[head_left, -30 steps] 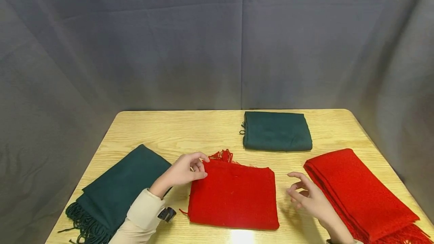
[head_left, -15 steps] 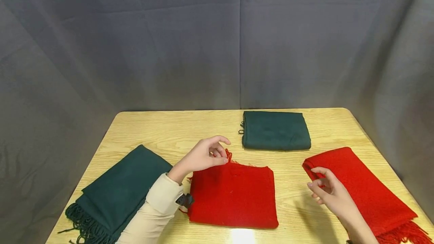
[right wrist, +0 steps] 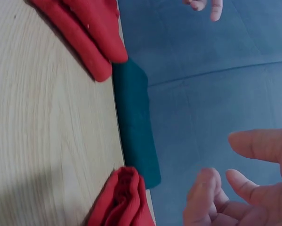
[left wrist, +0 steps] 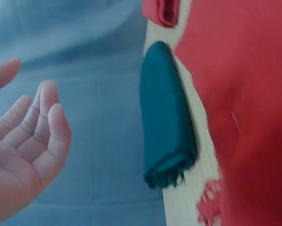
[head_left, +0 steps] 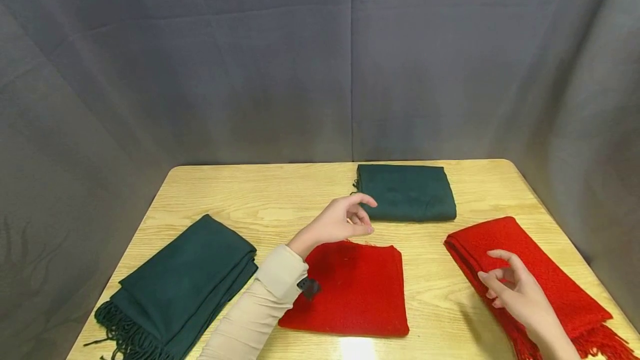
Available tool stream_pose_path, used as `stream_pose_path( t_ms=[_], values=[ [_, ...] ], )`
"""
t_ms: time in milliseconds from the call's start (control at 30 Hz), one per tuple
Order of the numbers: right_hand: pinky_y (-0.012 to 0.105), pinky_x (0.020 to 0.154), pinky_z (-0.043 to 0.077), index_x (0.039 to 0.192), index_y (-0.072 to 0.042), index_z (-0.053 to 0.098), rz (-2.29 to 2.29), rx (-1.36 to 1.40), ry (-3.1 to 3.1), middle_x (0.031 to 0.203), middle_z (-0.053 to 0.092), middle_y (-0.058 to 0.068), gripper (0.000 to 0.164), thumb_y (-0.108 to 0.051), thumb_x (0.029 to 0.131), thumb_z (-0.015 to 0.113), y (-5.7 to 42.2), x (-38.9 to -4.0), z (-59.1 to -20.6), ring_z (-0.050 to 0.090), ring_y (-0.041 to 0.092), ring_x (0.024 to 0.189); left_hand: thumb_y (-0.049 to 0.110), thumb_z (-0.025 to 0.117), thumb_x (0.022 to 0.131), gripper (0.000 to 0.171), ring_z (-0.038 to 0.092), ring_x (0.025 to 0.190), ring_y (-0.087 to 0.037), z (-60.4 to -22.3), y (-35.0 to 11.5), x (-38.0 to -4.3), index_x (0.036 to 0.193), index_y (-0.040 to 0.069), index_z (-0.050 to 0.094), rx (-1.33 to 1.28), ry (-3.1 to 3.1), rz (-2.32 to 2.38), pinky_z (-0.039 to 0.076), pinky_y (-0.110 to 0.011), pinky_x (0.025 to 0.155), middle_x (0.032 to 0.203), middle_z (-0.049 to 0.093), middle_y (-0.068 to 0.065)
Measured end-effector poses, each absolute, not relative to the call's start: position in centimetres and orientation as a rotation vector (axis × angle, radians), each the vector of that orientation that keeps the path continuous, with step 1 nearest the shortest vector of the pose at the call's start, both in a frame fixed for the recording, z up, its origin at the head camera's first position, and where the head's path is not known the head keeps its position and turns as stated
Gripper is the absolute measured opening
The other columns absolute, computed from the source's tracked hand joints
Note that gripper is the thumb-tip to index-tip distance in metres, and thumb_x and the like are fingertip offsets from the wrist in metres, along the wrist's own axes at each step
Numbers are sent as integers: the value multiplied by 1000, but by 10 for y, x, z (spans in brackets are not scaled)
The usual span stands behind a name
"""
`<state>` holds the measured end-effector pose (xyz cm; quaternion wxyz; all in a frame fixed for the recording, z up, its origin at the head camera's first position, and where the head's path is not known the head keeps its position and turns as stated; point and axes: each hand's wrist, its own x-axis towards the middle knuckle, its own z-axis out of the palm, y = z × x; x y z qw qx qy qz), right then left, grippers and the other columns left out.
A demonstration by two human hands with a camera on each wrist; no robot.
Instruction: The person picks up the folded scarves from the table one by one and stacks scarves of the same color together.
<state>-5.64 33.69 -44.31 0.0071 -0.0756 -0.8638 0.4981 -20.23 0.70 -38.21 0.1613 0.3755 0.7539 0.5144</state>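
My left hand (head_left: pixel 342 220) hovers over the back edge of a folded red scarf (head_left: pixel 360 288) in the middle of the table, its fingers loosely bent around nothing. In the head view it overlaps the near left corner of a folded dark green scarf (head_left: pixel 407 193). The left sleeve and a dark wrist strap hide the red scarf's left side. On the right, my right hand (head_left: pixel 517 285) is held above a second folded red scarf (head_left: pixel 535 271), fingers relaxed and holding nothing. The left wrist view shows the green scarf (left wrist: pixel 166 113) as a thick rolled bundle with fringe at one end.
Another dark green scarf (head_left: pixel 185 288), folded with its fringe toward the front, lies at the left of the wooden table (head_left: pixel 240 199). A grey curtain (head_left: pixel 260 71) hangs behind the table and at both sides.
My left hand has moved right and away from the middle red scarf's back left corner. The right hand has shifted right, from beside that scarf to over the right red one.
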Motion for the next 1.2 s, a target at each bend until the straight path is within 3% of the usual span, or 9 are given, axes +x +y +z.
stream_pose_path(
  t_ms=[267, 500, 733, 800, 833, 933, 1200],
  values=[
    [34, 52, 49, 130, -14, 30, 1550, -352, -2700, 78, 59, 9, 54, -30, 88, 59, 370, -52, -457, 57, 23, 61, 3, 66, 81, 49, 61, 72, -22, -371, 38, -203, 126, 6, 46, 1053, 2101, 1520, 46, -21, 67, 87, 65, -12],
    [32, 52, 49, 115, -34, 33, 1534, -447, -2664, 74, 58, 4, 39, -31, 88, 60, 391, -42, -463, 56, 21, 57, 6, 67, 81, 50, 60, 66, -7, -364, 65, -206, 126, 7, 45, 1114, 2204, 1452, 46, -19, 64, 82, 65, -3],
    [32, 51, 50, 109, -32, 35, 1515, -599, -2682, 75, 61, -1, 35, -37, 86, 60, 423, -38, -484, 57, 20, 58, 7, 66, 82, 53, 58, 67, -3, -368, 85, -213, 129, 8, 43, 1136, 2275, 1316, 46, -15, 65, 82, 62, 1],
    [32, 49, 49, 105, -34, 34, 1487, -617, -2688, 71, 60, -2, 31, -35, 87, 59, 426, -34, -480, 56, 18, 57, 7, 66, 82, 54, 58, 67, -3, -371, 91, -215, 130, 8, 42, 1125, 2257, 1314, 45, -15, 65, 82, 61, 1],
    [31, 49, 49, 108, -30, 35, 1489, -614, -2687, 71, 60, -2, 31, -32, 88, 59, 425, -32, -475, 56, 17, 56, 7, 66, 82, 55, 58, 67, -3, -372, 94, -216, 131, 9, 41, 1126, 2252, 1312, 46, -15, 65, 82, 61, 2],
    [30, 48, 48, 104, -35, 32, 1446, -607, -2699, 67, 57, -1, 28, -22, 91, 54, 418, -24, -459, 53, 13, 54, 7, 66, 82, 56, 58, 66, -4, -375, 105, -218, 132, 9, 41, 1106, 2215, 1343, 46, -15, 64, 81, 61, 1],
    [26, 44, 46, 93, -50, 24, 1460, -779, -2613, 56, 51, -2, 42, -16, 93, 49, 407, -10, -437, 48, 9, 48, 8, 67, 81, 57, 59, 62, -4, -372, 137, -220, 132, 12, 42, 1045, 2184, 1374, 46, -14, 62, 80, 62, 0]
  ],
)
